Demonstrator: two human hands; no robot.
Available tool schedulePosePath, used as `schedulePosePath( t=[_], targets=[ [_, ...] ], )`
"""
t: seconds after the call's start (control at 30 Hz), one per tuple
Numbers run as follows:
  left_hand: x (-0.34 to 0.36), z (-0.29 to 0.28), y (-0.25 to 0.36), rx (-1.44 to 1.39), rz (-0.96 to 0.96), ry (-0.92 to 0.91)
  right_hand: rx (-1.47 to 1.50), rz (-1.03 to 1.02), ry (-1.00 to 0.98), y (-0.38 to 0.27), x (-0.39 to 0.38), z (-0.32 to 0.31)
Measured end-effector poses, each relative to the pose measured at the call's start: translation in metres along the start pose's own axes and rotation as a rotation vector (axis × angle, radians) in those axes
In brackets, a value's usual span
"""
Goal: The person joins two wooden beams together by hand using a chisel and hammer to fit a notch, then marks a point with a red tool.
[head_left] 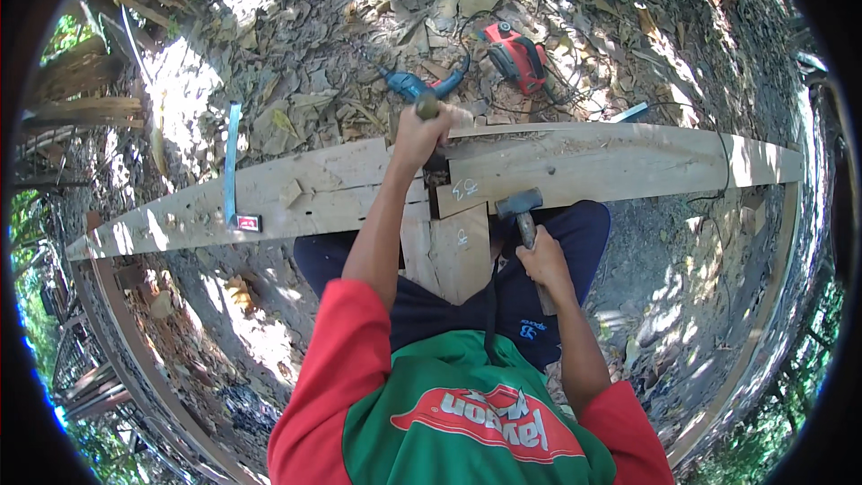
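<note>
1. In the left grip (420, 136), what looks like a chisel (426, 106) is being held tightly, its handle end showing above the fist and its lower part being aimed toward the dark slot (434, 201); whether wood is being touched by its edge cannot be told.
2. In the right grip (544, 260), a hammer (519, 203) is being held by its handle, its head being poised at the near edge of the right plank (593, 162), apart from the chisel.
3. The slot is being flanked by the left plank (180, 198) and the right plank, with the short board (460, 256) being set on the body side.
4. For clean chiselling, by judgement, the edge should be being lined up with the slot wall and the handle steadied before any blow is being struck.
5. Blows should be being landed squarely on the handle end, with the left fingers being kept below it.
6. Light taps should be being preferred near the slot's rim, where splitting could be being risked.
</note>
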State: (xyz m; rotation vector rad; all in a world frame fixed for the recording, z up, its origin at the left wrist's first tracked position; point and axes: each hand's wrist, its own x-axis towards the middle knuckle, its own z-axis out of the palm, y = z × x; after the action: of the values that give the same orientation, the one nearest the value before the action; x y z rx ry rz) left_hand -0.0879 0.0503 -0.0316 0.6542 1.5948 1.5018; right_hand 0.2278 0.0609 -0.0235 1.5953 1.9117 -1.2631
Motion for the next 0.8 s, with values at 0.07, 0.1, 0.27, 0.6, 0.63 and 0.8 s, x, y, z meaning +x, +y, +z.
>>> schedulePosePath(
  t=[0.07, 0.1, 0.27, 0.6, 0.63, 0.8],
  targets=[
    [-0.041, -0.01, -0.008, -0.038, -0.055, -0.012, 0.004, 0.04, -0.01, -0.004, -0.007, -0.001],
    [-0.061, -0.015, -0.007, -0.067, -0.003, -0.029, 0.01, 0.05, -0.013, -0.005, -0.009, -0.003],
    [-0.102, -0.021, -0.005, -0.088, 0.093, -0.198, 0.03, 0.062, -0.024, -0.007, -0.01, -0.005],
    [-0.138, -0.054, 0.046, -0.319, 0.364, 0.04, 0.115, 0.048, -0.071, -0.007, -0.011, -0.005],
    [-0.145, -0.065, 0.05, -0.313, 0.404, 0.089, 0.161, 0.065, -0.104, -0.017, -0.015, -0.012],
    [-0.179, -0.092, 0.059, -0.372, 0.451, 0.326, 0.197, -0.028, 0.066, -0.031, 0.005, 0.001]
  ],
)
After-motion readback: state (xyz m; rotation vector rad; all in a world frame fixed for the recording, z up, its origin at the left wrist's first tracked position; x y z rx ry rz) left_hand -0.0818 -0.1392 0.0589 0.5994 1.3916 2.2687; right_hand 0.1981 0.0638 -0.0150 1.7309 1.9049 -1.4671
